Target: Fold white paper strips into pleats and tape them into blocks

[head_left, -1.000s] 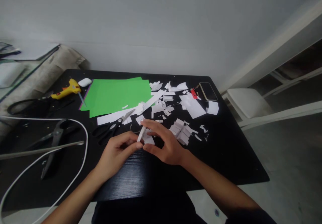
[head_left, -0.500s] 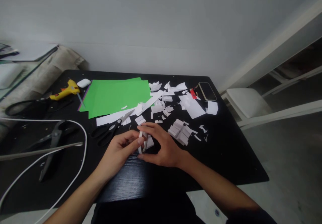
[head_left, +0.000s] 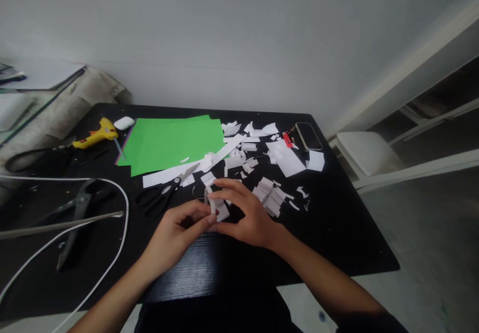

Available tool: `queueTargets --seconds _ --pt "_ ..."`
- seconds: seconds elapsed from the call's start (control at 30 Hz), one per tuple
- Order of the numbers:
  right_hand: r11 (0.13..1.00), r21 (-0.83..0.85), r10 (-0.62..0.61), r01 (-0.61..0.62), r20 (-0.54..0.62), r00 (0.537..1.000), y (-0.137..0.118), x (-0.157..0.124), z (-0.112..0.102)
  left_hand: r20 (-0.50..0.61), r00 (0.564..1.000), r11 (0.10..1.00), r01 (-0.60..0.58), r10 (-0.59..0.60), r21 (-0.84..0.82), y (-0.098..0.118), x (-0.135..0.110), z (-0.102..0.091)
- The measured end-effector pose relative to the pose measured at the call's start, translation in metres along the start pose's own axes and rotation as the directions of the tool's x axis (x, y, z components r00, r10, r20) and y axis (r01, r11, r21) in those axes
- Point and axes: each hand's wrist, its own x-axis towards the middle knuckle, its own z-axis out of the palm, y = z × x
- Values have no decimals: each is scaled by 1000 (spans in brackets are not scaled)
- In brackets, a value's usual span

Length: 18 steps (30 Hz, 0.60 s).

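Over the front middle of the table, my left hand [head_left: 183, 228] pinches a thin white ring [head_left: 213, 206], which looks like a narrow roll of tape. My right hand [head_left: 245, 213] curves around it from the other side, with fingertips at its upper edge and the thumb low near my left thumb. Part of the ring is hidden by my fingers. Just behind it lies a small folded white paper piece [head_left: 223, 214]. To the left of the hands, black-handled scissors [head_left: 166, 189] rest with their blades on a white paper strip [head_left: 151, 180].
Green sheets [head_left: 175, 143] lie at the back, with a yellow glue gun [head_left: 98, 134] and white case [head_left: 124, 123] to their left. Large black shears [head_left: 80, 208] and a white cable [head_left: 125, 193] occupy the left. Paper scraps [head_left: 267, 196], a red cutter [head_left: 287, 140] and a phone [head_left: 309, 136] lie right.
The white ring has turned and tilted in my fingers. My right hand has shifted slightly right, its fingers lifting and spreading more.
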Motion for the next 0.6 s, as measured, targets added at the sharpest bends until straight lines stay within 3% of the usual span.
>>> queueTargets --seconds 0.2,0.6 --pt "997 70 12 -17 65 998 -1 1 -2 42 997 982 -64 58 176 -4 -4 -1" --pt "998 61 -1 -7 142 990 0 1 -1 94 993 959 -90 67 268 -10 -10 -1"
